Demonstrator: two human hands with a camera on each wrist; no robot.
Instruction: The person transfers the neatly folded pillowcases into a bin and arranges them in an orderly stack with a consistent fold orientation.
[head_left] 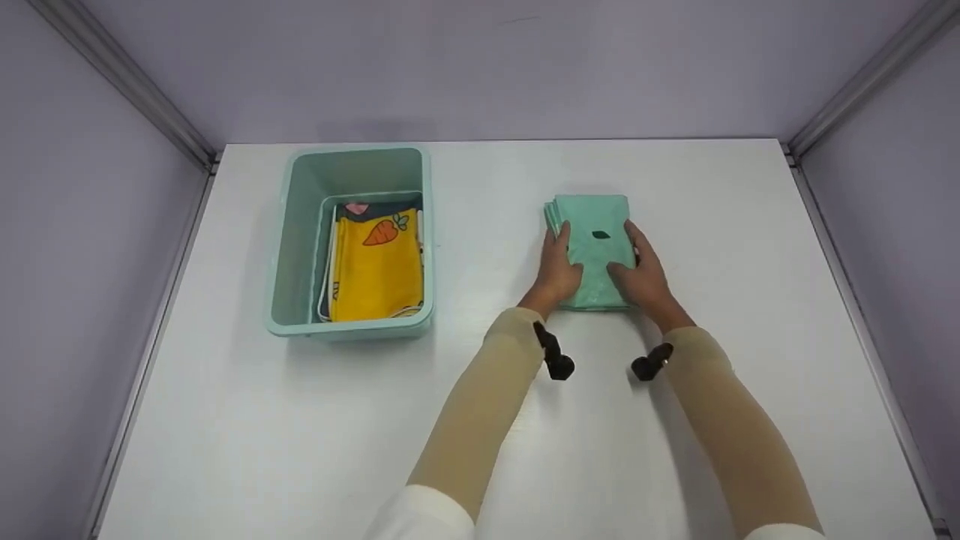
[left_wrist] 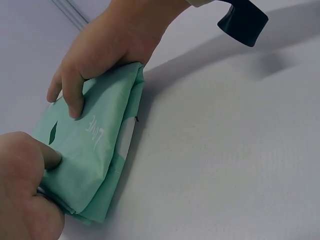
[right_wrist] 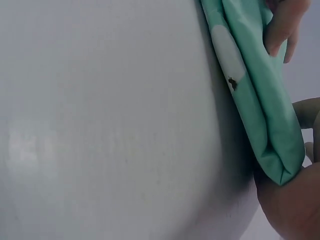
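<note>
The folded green cloth point(head_left: 594, 251) is lying flat on the white tabletop point(head_left: 675, 420), well right of the mint bin point(head_left: 296, 247). The left hand point(head_left: 556, 268) and right hand point(head_left: 637, 274) are clasping its two long sides, thumbs lying on top and fingers curling at the edges. The cloth is appearing light, soft and limp, with loose layers likely to slide or sag. Taking hold along both folded edges, supporting the stack from below, is looking safest.

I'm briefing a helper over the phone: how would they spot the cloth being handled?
On the white table, look right of the mint bin. Both hands grip a folded mint-green cloth; unlike the yellow carrot cloth in the bin, it's plain with one small dark leaf.
</note>
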